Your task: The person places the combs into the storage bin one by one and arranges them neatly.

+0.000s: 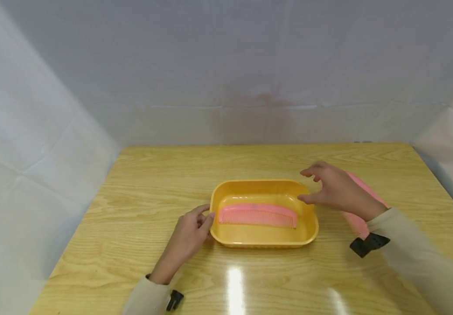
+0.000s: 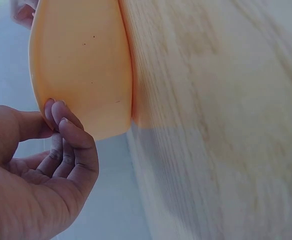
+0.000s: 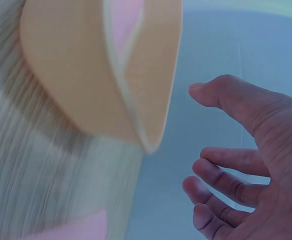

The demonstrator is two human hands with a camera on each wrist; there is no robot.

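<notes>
A yellow plastic tray [image 1: 263,243] stands on the table with a pink comb [image 1: 257,214] lying flat inside, its teeth toward the near side. At the tray's left end my left hand [image 1: 189,227] pinches the rim between thumb and fingers, as the left wrist view shows on the tray's outer wall [image 2: 86,65]. Over the right end hovers my right hand [image 1: 330,186], thumb and fingers spread apart and holding nothing. In the right wrist view that hand [image 3: 251,170] is apart from the tray [image 3: 71,65].
A second pink thing [image 1: 357,224] lies on the table right of the tray, partly hidden under my right wrist; its kind cannot be made out. The wooden table [image 1: 151,183] is bounded by pale sheeting [image 1: 171,65] at the back and sides.
</notes>
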